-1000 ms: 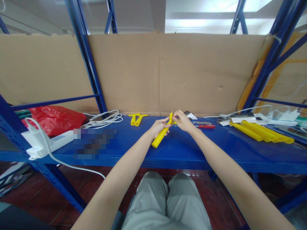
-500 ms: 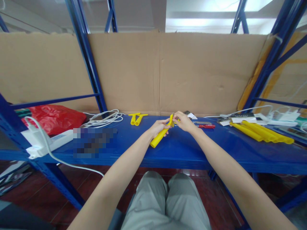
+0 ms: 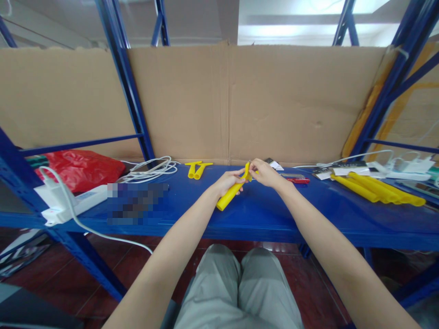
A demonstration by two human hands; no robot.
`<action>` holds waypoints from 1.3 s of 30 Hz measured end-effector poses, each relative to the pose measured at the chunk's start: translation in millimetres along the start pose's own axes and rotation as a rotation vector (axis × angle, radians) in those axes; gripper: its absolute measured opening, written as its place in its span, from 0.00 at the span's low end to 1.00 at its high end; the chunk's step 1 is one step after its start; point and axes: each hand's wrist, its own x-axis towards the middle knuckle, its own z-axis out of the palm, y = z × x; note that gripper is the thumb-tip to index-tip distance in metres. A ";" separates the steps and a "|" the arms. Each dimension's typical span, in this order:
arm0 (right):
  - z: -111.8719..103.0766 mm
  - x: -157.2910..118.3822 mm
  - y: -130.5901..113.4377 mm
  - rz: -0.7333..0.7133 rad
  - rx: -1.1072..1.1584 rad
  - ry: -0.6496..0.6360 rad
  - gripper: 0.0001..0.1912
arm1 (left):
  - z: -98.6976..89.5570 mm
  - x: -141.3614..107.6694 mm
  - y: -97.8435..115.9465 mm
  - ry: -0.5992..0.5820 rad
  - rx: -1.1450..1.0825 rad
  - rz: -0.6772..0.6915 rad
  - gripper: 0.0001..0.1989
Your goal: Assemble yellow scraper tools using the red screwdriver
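A yellow tube with a crosspiece at its far end (image 3: 227, 198) is tilted over the blue table (image 3: 192, 214), its near end pointing down and left. My left hand (image 3: 229, 182) wraps round the tube just below the crosspiece. At the crosspiece, my right hand (image 3: 259, 172) is closed in a pinch; what lies between its fingertips is too small to make out. Two similar yellow T-shaped pieces (image 3: 198, 172) lie left of my hands, near the cardboard.
A red-handled tool (image 3: 299, 181) lies right of my right hand. Several yellow tubes (image 3: 380, 189) rest farther right. Coiled white cable (image 3: 154, 170), a red bag (image 3: 85, 170) and a white power strip (image 3: 91, 199) are on the left. Cardboard (image 3: 274, 100) stands behind.
The view has shifted very slightly. Both hands keep their hold at the yellow piece, with only a tiny movement of the right fingers.
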 end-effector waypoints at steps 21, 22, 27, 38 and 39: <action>-5.6 5.9 -15.1 -0.054 0.093 0.193 0.05 | -21.5 -11.4 8.0 -0.217 -0.264 0.072 0.34; -5.4 6.4 -17.4 -0.061 0.063 0.204 0.04 | -21.9 -12.5 8.5 -0.219 -0.262 0.072 0.34; -2.6 7.7 -26.5 -0.042 -0.043 0.230 0.02 | -22.8 -16.0 10.3 -0.223 -0.260 0.065 0.36; 0.5 8.8 -28.9 -0.047 0.065 0.228 0.04 | -27.2 -11.2 6.7 -0.298 -0.243 0.062 0.34; 0.8 8.9 -28.3 -0.042 0.074 0.227 0.04 | -27.8 -10.0 5.9 -0.311 -0.246 0.060 0.34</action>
